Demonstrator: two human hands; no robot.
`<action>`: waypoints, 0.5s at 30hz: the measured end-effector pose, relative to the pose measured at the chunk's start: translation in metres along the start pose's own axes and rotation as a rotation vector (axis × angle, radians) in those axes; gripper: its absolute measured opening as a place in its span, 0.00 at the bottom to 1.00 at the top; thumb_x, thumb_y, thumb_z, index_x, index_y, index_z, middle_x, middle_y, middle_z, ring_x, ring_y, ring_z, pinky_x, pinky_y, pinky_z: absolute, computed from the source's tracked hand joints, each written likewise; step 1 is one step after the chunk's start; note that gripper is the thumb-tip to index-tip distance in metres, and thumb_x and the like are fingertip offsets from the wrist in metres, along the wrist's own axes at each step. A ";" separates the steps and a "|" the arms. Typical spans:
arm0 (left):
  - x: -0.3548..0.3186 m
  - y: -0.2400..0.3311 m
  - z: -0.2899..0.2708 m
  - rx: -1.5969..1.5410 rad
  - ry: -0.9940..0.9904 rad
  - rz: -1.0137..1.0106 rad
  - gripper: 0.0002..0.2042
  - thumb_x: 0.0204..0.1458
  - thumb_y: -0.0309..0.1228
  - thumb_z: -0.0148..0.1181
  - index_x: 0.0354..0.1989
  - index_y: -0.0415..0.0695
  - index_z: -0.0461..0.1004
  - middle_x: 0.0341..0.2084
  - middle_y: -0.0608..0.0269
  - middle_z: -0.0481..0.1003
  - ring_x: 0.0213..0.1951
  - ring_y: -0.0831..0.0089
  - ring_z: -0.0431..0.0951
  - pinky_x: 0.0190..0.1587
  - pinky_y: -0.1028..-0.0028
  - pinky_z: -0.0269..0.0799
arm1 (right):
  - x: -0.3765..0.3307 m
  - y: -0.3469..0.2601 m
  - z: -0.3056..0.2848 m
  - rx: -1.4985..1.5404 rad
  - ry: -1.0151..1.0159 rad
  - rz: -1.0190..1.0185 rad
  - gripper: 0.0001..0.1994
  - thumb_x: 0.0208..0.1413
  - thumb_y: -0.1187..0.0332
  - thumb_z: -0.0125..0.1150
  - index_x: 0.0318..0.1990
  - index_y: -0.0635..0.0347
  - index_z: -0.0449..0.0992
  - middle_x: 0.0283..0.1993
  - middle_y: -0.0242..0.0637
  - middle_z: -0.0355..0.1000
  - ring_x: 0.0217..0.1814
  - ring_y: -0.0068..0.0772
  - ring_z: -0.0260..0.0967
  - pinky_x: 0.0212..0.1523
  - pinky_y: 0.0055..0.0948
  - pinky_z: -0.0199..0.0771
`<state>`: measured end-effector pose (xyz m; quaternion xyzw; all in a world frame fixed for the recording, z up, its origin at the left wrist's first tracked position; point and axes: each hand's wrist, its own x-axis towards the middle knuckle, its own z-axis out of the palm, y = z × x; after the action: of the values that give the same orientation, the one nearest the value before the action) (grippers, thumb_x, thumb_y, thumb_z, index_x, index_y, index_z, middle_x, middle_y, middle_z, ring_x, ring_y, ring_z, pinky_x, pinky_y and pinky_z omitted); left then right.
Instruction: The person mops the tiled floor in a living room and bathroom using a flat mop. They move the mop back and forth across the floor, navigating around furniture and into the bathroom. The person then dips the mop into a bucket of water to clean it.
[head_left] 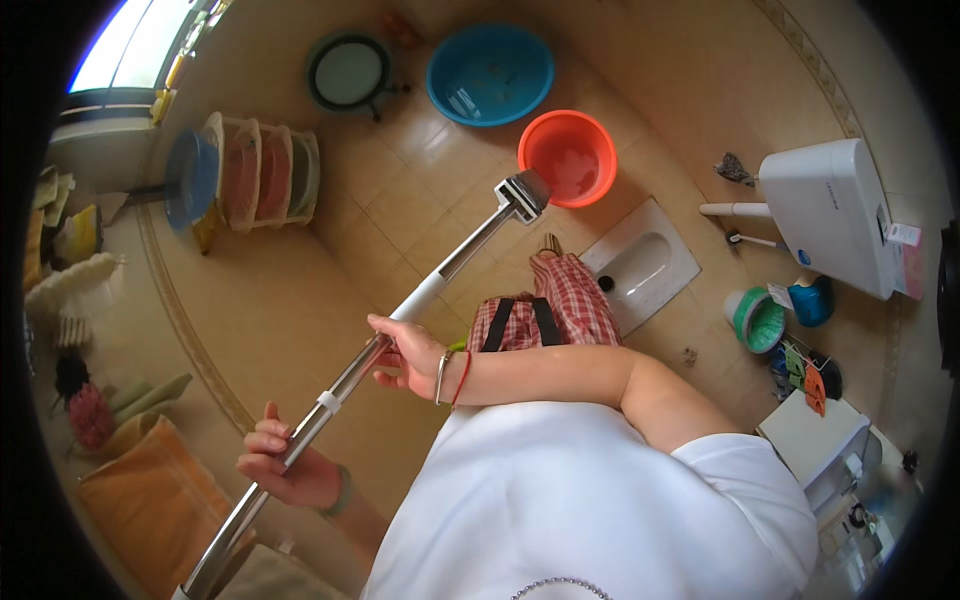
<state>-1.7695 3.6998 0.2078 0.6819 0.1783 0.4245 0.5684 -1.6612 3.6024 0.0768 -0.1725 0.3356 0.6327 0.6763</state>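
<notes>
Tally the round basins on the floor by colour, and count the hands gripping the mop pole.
Blue basin: 1
Orange-red basin: 1
Dark green-rimmed basin: 1
Basins total: 3
Hands on the mop pole: 2, left hand and right hand

Both hands grip a long metal mop pole [400, 320]; the right hand [410, 352] holds higher, the left hand [285, 462] lower; its head [522, 195] meets the round orange plastic basin [567, 157].
</notes>
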 end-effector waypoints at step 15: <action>0.025 -0.128 0.115 0.053 -0.579 -0.364 0.12 0.63 0.35 0.47 0.29 0.41 0.65 0.49 0.48 0.70 0.54 0.59 0.69 0.58 0.56 0.60 | 0.075 -0.121 -0.073 0.214 0.181 -0.322 0.14 0.55 0.49 0.56 0.40 0.45 0.66 0.32 0.25 0.72 0.33 0.25 0.67 0.32 0.41 0.65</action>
<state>-1.6345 3.6828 0.0994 0.7458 0.1392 0.1001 0.6438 -1.5624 3.5933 -0.0490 -0.2072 0.4282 0.4592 0.7503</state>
